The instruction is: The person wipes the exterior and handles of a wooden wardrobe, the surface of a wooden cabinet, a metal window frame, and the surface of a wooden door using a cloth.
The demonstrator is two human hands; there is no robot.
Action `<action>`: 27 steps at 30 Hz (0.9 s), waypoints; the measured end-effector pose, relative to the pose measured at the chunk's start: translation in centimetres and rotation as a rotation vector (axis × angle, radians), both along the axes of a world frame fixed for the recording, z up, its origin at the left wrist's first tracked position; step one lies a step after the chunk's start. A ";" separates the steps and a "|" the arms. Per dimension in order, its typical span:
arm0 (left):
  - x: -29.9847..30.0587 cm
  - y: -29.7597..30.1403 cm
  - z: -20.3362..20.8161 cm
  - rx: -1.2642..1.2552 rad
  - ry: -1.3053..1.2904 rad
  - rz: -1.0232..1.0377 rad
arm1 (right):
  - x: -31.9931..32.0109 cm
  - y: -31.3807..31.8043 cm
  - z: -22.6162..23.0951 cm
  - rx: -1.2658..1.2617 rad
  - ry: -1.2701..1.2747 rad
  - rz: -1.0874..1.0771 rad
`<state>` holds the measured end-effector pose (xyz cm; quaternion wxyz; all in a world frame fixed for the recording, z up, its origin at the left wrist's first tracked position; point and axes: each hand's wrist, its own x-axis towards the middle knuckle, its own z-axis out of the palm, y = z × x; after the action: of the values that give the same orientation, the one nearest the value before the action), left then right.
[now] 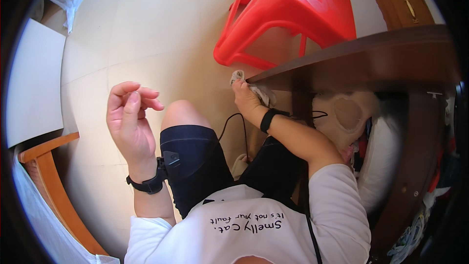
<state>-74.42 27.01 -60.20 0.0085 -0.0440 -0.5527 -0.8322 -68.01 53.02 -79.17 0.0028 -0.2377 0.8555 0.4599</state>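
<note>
My right hand (245, 99) is closed round a pale, crumpled cloth (264, 94) at the end of a dark brown wooden board (351, 61). Part of the cloth sticks up past my fingers and laps the board's tip; the rest hangs below it. My left hand (133, 117) is raised over the floor to the left of my knee. Its fingers are loosely curled and apart, with nothing in them. Each wrist wears a black strap, and the left one carries a small black device (171, 158).
A red plastic stool (298, 10) stands beyond the board. A wooden drawer front (408, 0) is at the far right. Under the board are a white pillow-like bundle (378, 159) and a beige item (337, 117). An orange-brown wooden frame (58, 186) and white panel (34, 83) stand left.
</note>
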 end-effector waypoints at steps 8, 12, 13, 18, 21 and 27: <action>-2.4 3.1 -0.6 -0.036 -0.023 -0.062 | -2.9 -0.3 -0.8 -0.713 -0.414 -0.263; -5.8 3.6 0.7 -0.045 -0.028 -0.020 | -3.7 -1.9 9.5 -2.016 -0.723 -0.301; -6.6 3.8 1.5 -0.018 -0.046 -0.008 | -3.7 -1.6 11.2 -2.008 -0.759 -0.302; -7.2 3.9 8.0 -0.029 -0.116 0.136 | -3.8 -1.6 24.2 -2.663 -1.222 -1.135; -6.8 3.5 11.4 -0.130 -0.133 0.149 | -4.2 -1.7 28.7 -2.680 -1.374 -1.207; -4.5 0.7 17.2 -0.217 -0.181 -0.042 | -4.9 -4.6 35.7 -2.867 -1.516 -1.152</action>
<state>-78.96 27.71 -42.98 -0.0635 0.0193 -0.6368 -0.7681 -72.89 48.43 -43.45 -0.3285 -0.1162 -0.3283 0.8780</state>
